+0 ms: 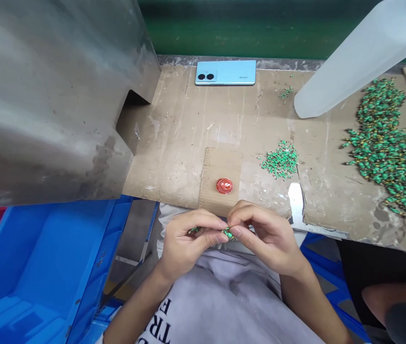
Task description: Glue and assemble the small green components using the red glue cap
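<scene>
My left hand (pixel 188 241) and my right hand (pixel 265 236) meet in front of my chest, just below the table's near edge. Both are closed in a pinch on small green parts (pixel 227 233) held between the fingertips; more green shows inside my left fingers. A small red round piece (pixel 224 186) lies on the cardboard sheet (pixel 185 138) just above my hands. A small heap of green parts (pixel 281 161) lies to its right.
A large pile of green-and-yellow parts (pixel 385 148) covers the right side. A light-blue phone (pixel 225 72) lies at the back. A white plastic container (pixel 360 52) leans in at top right. A steel machine housing (pixel 52 100) fills the left; a blue bin (pixel 45 267) sits below it.
</scene>
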Motion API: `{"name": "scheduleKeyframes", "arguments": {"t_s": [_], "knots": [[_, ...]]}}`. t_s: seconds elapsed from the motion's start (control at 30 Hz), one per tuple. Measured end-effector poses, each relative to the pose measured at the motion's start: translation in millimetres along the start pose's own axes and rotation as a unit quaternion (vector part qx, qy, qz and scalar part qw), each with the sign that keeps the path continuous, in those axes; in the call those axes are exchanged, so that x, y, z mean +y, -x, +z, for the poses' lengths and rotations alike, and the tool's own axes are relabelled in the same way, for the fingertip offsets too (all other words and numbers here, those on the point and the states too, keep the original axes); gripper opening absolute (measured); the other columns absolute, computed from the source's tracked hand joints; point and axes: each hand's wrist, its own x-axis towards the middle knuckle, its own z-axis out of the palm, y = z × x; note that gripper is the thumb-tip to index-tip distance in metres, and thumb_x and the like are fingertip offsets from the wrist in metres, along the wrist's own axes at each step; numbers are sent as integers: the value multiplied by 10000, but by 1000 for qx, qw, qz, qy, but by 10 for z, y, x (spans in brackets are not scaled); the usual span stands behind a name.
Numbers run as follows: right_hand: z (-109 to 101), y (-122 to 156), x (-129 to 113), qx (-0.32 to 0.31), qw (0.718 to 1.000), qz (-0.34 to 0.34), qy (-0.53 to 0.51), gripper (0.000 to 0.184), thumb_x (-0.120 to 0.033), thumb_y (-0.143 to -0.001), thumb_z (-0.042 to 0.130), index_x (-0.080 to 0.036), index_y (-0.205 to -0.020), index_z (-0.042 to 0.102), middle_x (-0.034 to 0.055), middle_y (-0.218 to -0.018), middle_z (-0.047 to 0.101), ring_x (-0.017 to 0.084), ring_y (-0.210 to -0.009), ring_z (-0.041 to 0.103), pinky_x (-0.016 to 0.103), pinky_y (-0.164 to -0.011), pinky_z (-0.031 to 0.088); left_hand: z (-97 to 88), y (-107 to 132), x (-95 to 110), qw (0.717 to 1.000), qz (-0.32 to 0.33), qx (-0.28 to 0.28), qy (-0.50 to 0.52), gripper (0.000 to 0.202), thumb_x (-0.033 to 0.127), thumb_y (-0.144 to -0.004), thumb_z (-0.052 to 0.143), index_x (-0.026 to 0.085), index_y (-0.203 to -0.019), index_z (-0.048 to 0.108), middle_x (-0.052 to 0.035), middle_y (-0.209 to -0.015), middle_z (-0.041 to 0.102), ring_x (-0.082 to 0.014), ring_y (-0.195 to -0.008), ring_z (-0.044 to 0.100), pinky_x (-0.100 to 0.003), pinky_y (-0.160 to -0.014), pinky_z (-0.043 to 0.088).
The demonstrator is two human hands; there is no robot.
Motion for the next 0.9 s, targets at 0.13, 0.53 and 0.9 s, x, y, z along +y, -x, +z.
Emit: {"name": "scheduleKeyframes", "arguments": {"t_s": [0.13, 0.53, 0.9], "knots": [[-25, -1, 16, -9, 1000, -8, -6, 107, -245, -1100, 688, -249, -1007, 740, 20, -851, 719, 154, -674, 622, 279, -581, 496, 7, -6, -8, 1000, 16, -14, -5, 94, 265, -822, 995, 270, -882, 924, -54, -806, 862, -186, -675, 769, -274, -627, 586], [-70, 1, 37, -27, 1000, -14, 7, 100, -266, -1086, 727, -240, -1014, 791, 36, -841, 776, 164, -668, 677, 275, -549, 500, -13, -5, -9, 999, 33, -26, -17, 65, 313, -860, 968, 273, -863, 917, -64, -779, 856, -198, -658, 764, -298, -620, 582], [-79, -20, -5, -37, 998, -43, 24, 86, -219, -1077, 722, -232, -1022, 787, 42, -861, 790, 156, -658, 686, 267, -532, 497, -23, 30, -46, 999, 24, -36, 19, 79, 333, -877, 956, 269, -871, 911, -60, -797, 850, -181, -669, 748, -279, -621, 558]]}}
